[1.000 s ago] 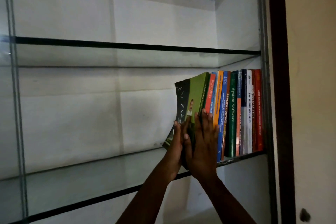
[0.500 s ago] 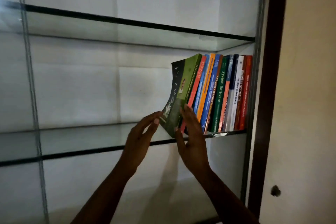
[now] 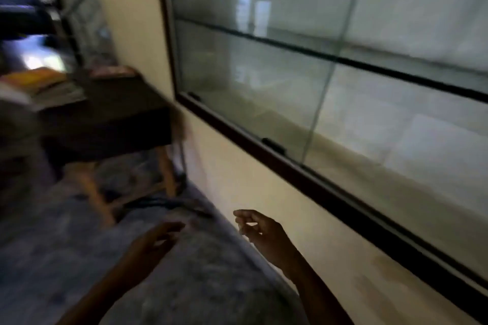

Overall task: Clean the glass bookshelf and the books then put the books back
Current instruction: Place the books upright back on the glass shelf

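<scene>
Glass bookshelf (image 3: pixel 264 82): above and to the right of right grip (image 3: pixel 261 235). Books (image 3: pixel 37 84): blurred stack, apparently, on dark counter (image 3: pixel 111 113), above and well left of left grip (image 3: pixel 155 243). Left grip: empty, fingers loosely spread. Right grip: empty, fingers loosely curled. Step judged: fetching next book. Advice: lift one volume by spine with both grips, keeping pages shut, wipe covers, then shelve upright.

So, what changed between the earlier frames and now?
Both hands let go of the green book and dropped below the bookshelf. The left hand and right hand now hold nothing, fingers loose. The view swung left and down toward a blurred table, and the book row is out of sight. The glass shelves stay in place.
</scene>
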Action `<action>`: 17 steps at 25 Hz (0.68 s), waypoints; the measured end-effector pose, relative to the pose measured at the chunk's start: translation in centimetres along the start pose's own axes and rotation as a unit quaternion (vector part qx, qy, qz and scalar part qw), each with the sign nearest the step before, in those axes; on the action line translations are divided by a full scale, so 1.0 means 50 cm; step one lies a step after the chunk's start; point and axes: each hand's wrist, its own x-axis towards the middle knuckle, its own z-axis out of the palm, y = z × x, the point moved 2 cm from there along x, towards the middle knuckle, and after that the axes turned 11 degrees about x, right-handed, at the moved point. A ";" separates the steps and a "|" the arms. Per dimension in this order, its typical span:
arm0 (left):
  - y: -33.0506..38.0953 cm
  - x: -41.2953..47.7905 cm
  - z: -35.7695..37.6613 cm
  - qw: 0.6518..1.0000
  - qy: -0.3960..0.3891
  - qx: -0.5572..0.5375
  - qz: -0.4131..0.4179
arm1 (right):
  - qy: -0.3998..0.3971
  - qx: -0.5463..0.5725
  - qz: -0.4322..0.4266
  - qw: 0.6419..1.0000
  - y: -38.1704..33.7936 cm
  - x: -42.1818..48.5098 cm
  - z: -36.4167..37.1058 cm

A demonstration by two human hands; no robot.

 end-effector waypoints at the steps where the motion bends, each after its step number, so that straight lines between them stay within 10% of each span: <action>1: -0.055 -0.070 -0.030 0.997 0.017 0.004 -0.075 | -0.052 -0.019 0.011 0.998 0.016 0.016 0.072; 12: -0.468 -0.835 -0.209 0.823 0.202 -0.039 -0.530 | -0.492 -0.038 0.031 0.869 -0.024 -0.123 0.896; 17: -0.593 -0.965 -0.282 0.735 0.249 -0.158 -0.611 | -0.555 -0.146 0.029 0.818 0.029 -0.173 1.198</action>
